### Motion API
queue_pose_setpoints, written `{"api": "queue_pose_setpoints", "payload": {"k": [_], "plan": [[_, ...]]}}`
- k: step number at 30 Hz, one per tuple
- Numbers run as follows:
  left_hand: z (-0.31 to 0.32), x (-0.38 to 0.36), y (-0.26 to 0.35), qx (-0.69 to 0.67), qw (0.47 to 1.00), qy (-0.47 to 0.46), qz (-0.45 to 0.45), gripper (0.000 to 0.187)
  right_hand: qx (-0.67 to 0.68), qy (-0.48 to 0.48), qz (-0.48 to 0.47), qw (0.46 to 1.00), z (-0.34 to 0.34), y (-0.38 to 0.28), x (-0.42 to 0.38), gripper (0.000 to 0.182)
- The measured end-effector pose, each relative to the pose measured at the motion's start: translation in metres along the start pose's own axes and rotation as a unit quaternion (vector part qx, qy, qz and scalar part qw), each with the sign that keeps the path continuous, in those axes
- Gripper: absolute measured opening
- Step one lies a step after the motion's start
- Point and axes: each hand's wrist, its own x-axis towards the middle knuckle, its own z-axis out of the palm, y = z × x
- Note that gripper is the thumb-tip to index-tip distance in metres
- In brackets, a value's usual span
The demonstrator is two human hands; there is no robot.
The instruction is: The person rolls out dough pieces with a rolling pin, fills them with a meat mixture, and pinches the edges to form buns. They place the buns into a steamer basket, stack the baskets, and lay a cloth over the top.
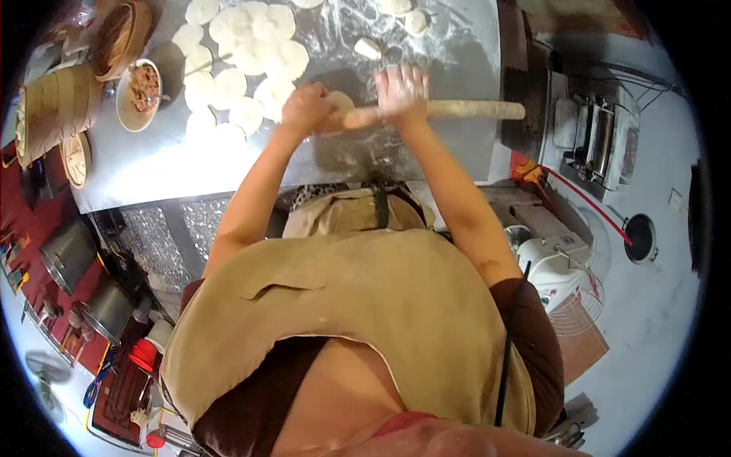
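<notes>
A wooden rolling pin (476, 110) lies crosswise on the floured metal table (171, 164), near its front edge. My right hand (401, 93), dusted with flour, presses on the pin with its fingers stretched forward. At the pin's left end, my left hand (308, 109) is closed, next to a round piece of dough (340, 102); whether it grips the dough or the pin is hard to tell. Many flat dough rounds (247, 38) overlap to the left. Small dough pieces (368, 49) sit beyond my right hand.
A white bowl of filling (137, 119) stands at the left, beside bamboo steamers (57, 107). Metal pots (106, 308) are at the lower left. A metal machine (609, 145) and a white appliance (552, 263) are at the right.
</notes>
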Motion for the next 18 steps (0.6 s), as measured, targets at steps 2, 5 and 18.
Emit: {"api": "queue_pose_setpoints", "payload": {"k": [2, 5, 18], "plan": [[0.001, 0.003, -0.009, -0.022, 0.999, -0.013, 0.046, 0.024, 0.002, -0.022, -0.065, 0.998, 0.0, 0.011, -0.042, 0.021], [-0.021, -0.001, -0.001, -0.076, 0.993, -0.03, 0.082, 0.026, 0.059, -0.072, -0.069, 0.993, -0.034, 0.021, -0.076, 0.018], [0.027, 0.059, 0.074, -0.202, 0.951, 0.131, 0.193, 0.046, 0.007, 0.024, 0.088, 0.996, -0.032, 0.034, -0.082, 0.019]]}}
